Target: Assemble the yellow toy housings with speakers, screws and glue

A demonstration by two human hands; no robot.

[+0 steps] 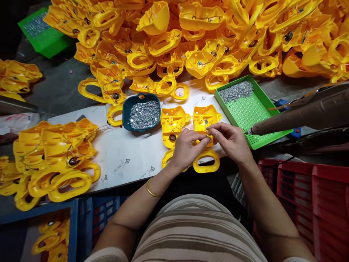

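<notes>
My brown-and-white striped shirt (196,233) is closest, with a blue plastic crate (74,229) of yellow parts on my left and red slatted plastic crates (297,182) on my right. A gold-coloured bangle (150,189) circles my left wrist. My left hand (188,147) and right hand (231,140) meet over a hollow yellow plastic shell with a looped handle (203,113), which lies open side up at the edge of a white printed board (117,153). The thumb and fingertips of each hand are drawn in close together; I cannot tell whether they pinch a wire, since what lies between is too small and partly hidden. Just left of that shell, partly under my left hand, lies a matching yellow shell holding a round dark disc (172,137). Beyond my left hand stands a dark teal bowl (125,114) of small silvery metal pieces; to my right, a long brown tool (294,116) reaches over a perforated green plastic tray (240,116). Farthest off spreads a heap of yellow shells (163,43).
</notes>
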